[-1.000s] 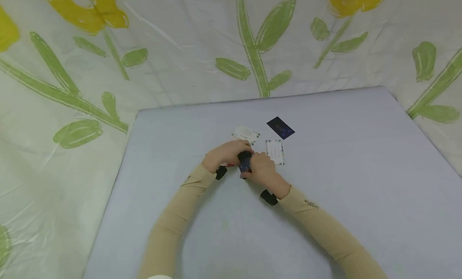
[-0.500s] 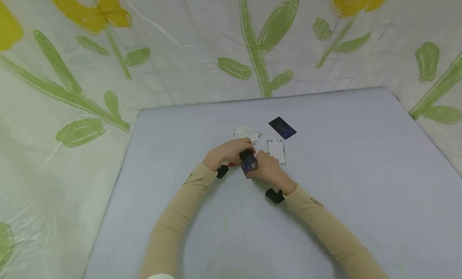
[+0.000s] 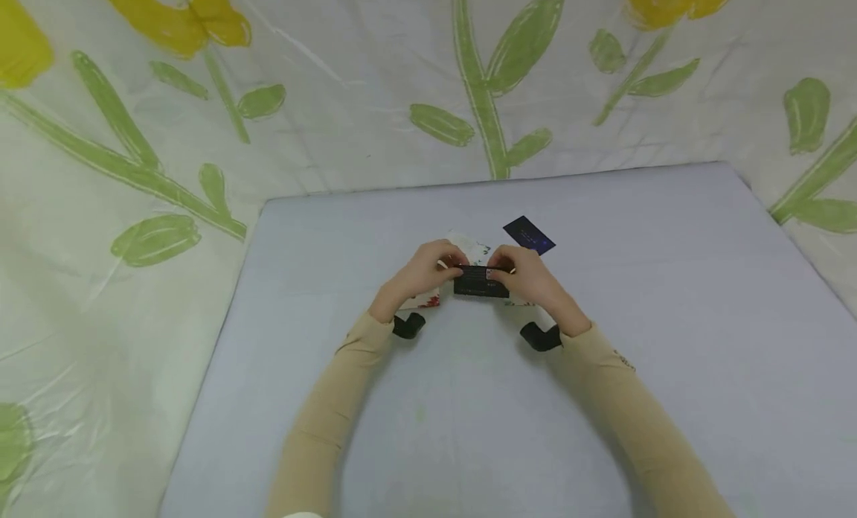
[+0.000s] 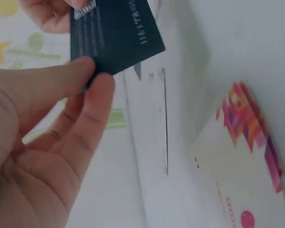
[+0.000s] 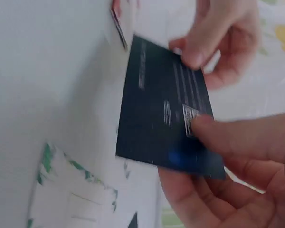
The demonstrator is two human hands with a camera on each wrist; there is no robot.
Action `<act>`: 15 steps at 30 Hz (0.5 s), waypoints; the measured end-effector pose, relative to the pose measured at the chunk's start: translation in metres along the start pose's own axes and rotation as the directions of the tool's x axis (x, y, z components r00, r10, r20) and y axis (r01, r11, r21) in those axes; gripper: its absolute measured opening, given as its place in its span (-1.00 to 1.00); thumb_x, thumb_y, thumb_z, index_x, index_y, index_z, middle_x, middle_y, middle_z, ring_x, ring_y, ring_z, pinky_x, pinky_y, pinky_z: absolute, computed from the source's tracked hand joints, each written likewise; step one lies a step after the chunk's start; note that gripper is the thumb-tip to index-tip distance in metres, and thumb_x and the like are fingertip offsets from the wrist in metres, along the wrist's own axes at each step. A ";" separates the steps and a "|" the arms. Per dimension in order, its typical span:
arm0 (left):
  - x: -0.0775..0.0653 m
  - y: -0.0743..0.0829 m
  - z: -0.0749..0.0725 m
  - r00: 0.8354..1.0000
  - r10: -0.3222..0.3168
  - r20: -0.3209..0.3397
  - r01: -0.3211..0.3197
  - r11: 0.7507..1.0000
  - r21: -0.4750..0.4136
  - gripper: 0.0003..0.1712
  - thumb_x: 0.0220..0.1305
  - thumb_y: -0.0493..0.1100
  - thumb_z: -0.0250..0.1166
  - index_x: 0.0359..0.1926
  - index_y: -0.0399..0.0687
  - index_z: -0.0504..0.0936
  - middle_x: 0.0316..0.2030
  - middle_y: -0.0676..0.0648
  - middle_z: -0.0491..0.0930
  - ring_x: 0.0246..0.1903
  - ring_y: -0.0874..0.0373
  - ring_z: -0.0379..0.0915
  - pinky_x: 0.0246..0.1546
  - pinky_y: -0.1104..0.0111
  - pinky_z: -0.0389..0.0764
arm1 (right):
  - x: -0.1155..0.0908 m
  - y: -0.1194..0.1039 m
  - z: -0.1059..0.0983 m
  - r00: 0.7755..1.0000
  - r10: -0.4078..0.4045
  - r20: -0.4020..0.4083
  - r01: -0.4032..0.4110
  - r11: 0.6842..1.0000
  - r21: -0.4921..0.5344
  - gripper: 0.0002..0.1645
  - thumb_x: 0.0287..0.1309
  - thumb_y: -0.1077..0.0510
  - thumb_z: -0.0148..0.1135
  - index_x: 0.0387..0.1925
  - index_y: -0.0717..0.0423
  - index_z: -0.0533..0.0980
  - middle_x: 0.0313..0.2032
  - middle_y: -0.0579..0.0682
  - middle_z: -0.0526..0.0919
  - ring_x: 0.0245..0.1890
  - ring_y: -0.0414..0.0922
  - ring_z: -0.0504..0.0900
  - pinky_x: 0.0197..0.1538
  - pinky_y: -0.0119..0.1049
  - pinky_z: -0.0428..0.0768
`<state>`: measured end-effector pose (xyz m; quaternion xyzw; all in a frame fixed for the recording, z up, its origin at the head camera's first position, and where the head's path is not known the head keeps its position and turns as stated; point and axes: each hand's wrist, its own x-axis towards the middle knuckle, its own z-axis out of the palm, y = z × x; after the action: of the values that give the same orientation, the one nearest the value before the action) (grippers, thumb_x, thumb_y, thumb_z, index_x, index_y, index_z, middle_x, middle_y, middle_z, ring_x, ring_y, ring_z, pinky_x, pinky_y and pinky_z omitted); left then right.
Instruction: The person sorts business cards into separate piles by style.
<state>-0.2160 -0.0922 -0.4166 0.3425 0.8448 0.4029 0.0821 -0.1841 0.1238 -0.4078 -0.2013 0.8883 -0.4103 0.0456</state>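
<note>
A dark card (image 3: 477, 283) with pale print and a small square code is held by both hands above the table. My left hand (image 3: 427, 269) pinches its left end near the upper edge, between thumb and fingertips. The right hand (image 3: 530, 276) grips the other end, its thumb (image 5: 213, 130) over the code and its fingers behind the card. In the left wrist view, a small stack of white cards with a red and pink pattern (image 4: 228, 166) lies below. A white card with a leafy border (image 5: 71, 190) is partly hidden beneath the right hand in the head view.
Behind the hands lie another leafy-bordered white card (image 3: 474, 246) and a dark blue card (image 3: 527, 234). Black devices hang at the left wrist (image 3: 408, 326) and right wrist (image 3: 539, 337). The pale table (image 3: 435, 429) meets a flower-printed sheet (image 3: 335, 116) at its back edge.
The hands have moved apart, the right one to the right and farther back. The dark card, earlier bunched between them and partly covered, now stretches crosswise with its printed face showing.
</note>
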 end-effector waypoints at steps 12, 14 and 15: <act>-0.015 -0.011 0.012 0.988 -0.133 -0.082 0.136 0.990 0.041 -0.89 0.10 -0.40 0.30 -0.29 -0.29 0.63 -0.37 -0.13 0.59 -0.39 0.10 0.47 -0.33 0.44 0.48 | 0.024 0.019 0.005 0.983 0.096 0.156 -0.097 0.995 -0.001 -0.89 0.00 0.39 0.22 -0.35 0.29 0.58 -0.35 0.12 0.64 -0.33 -0.03 0.57 -0.19 -0.14 0.52; -0.015 -0.012 0.015 0.983 -0.157 -0.094 0.163 0.985 0.064 -0.90 0.10 -0.41 0.29 -0.30 -0.30 0.63 -0.38 -0.14 0.59 -0.40 0.10 0.46 -0.34 0.43 0.47 | 0.026 0.020 0.010 0.985 0.101 0.142 -0.094 0.994 -0.051 -0.91 -0.01 0.39 0.23 -0.37 0.28 0.58 -0.37 0.10 0.63 -0.34 -0.04 0.56 -0.20 -0.16 0.52; -0.015 -0.011 0.016 0.981 -0.167 -0.100 0.175 0.982 0.077 -0.90 0.10 -0.41 0.29 -0.30 -0.30 0.63 -0.38 -0.14 0.59 -0.40 0.10 0.46 -0.34 0.42 0.47 | 0.027 0.020 0.012 0.986 0.098 0.137 -0.088 0.993 -0.074 -0.91 -0.01 0.39 0.23 -0.38 0.28 0.58 -0.38 0.10 0.63 -0.34 -0.04 0.55 -0.20 -0.16 0.51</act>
<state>-0.2041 -0.0970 -0.4371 0.2526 0.8904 0.3735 0.0624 -0.2120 0.1157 -0.4283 -0.1892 0.9047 -0.3622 0.1201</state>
